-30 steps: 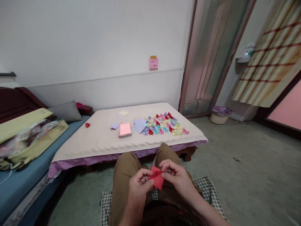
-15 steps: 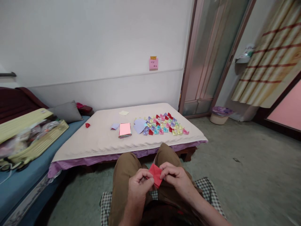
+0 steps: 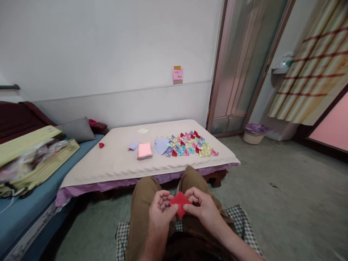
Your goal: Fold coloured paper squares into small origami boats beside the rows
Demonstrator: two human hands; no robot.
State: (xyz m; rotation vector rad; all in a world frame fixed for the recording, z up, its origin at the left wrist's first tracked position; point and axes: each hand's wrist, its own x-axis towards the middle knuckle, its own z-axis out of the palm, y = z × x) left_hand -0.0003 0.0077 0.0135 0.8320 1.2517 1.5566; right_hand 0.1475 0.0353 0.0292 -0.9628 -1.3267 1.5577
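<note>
Between my two hands, above my lap, is a folded red paper (image 3: 180, 199) in a diamond shape with one point toward me. My left hand (image 3: 162, 210) pinches its left side, thumb on top and fingers curled behind. On the right side my right hand (image 3: 201, 206) grips it the same way, its thumb close to the other thumb. The backs of the folds are hidden by the paper and fingers.
Ahead is a low bed (image 3: 119, 170) with a pale cover. Many small coloured folded papers (image 3: 187, 143) lie on its right part, beside a purple paper sheet (image 3: 161, 145). A stack of square papers (image 3: 144, 150) sits mid-bed. A bin (image 3: 254, 134) stands at right.
The red paper has been turned and now lies flatter, as a wider diamond. Both thumbs have moved onto its front near the middle; my right hand's fingers have gone behind it.
</note>
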